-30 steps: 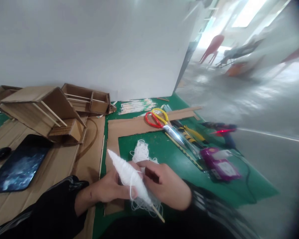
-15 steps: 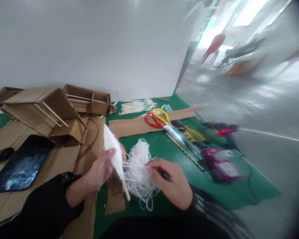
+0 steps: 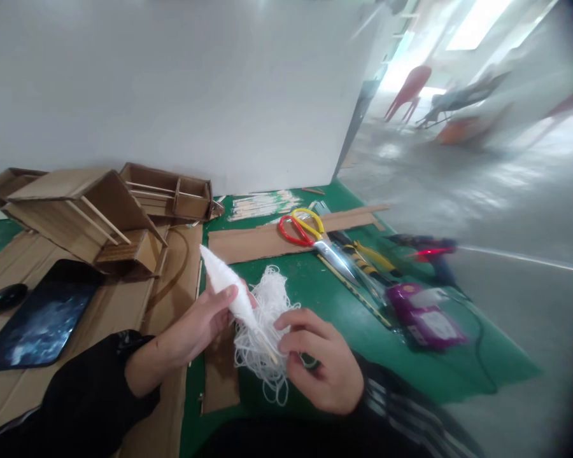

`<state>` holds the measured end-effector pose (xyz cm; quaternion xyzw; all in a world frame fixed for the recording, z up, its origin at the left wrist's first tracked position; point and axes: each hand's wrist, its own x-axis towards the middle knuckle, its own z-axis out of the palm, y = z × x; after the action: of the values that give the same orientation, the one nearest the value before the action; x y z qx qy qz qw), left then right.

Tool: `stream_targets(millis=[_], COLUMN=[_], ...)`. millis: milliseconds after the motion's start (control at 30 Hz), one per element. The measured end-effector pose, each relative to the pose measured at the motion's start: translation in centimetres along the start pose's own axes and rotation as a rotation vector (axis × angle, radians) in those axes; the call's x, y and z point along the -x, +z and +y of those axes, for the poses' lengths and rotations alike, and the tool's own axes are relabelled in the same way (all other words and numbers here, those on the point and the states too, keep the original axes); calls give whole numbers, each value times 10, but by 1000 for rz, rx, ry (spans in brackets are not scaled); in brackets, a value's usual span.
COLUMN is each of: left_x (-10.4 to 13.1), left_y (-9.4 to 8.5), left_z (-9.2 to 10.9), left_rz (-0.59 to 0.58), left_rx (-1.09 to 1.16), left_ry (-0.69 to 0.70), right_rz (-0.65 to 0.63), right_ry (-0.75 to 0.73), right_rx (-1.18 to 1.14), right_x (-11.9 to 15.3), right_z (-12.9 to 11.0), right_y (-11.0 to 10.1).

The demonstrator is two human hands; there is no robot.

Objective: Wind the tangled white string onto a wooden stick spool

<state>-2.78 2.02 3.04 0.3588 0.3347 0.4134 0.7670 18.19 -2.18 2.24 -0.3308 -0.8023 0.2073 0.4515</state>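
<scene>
My left hand [image 3: 205, 321] is wrapped round a white string-wound spindle [image 3: 226, 283], which tilts with its pointed end up and left. The wooden stick end [image 3: 270, 351] of the spindle points down and right, toward my right hand. Loose white string [image 3: 274, 292] lies in a tangled heap on the green table [image 3: 334, 375], behind and under the spindle. My right hand [image 3: 319, 359] is at the right side of the heap, its fingers curled near the stick end. Whether string runs between those fingers is too small to tell.
Scissors with red and yellow handles [image 3: 310, 232] lie on a cardboard strip [image 3: 253, 245]. Pliers [image 3: 375, 256], a purple packet [image 3: 424, 318] and a glue gun [image 3: 430, 248] are at the right. Cardboard boxes [image 3: 71, 210] and a dark tablet [image 3: 42, 315] are at the left.
The spindle and my left hand have moved right, and the stick end now lies over the string heap. My right hand's fingers have spread somewhat from their pinch on the string.
</scene>
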Motion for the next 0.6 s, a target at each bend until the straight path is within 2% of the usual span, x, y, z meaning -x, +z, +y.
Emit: stream_targets(millis=[200,333,433,600], left_x=[-3,-2,0,3], left_y=[-2,-1,4,10], left_z=[0,0,3,9], left_rz=[24,64,96,115], left_rx=[205,233,243,164], left_ry=[-104,-168,-155,-78], right_rz=[-174,-293,-297,-196], right_ry=[-111,-189,-230,-252], right_rx=[-43,37,101,155], right_x=[-1,0,0,1], right_z=[0,2,-1,-7], right_y=[5,8,8,9])
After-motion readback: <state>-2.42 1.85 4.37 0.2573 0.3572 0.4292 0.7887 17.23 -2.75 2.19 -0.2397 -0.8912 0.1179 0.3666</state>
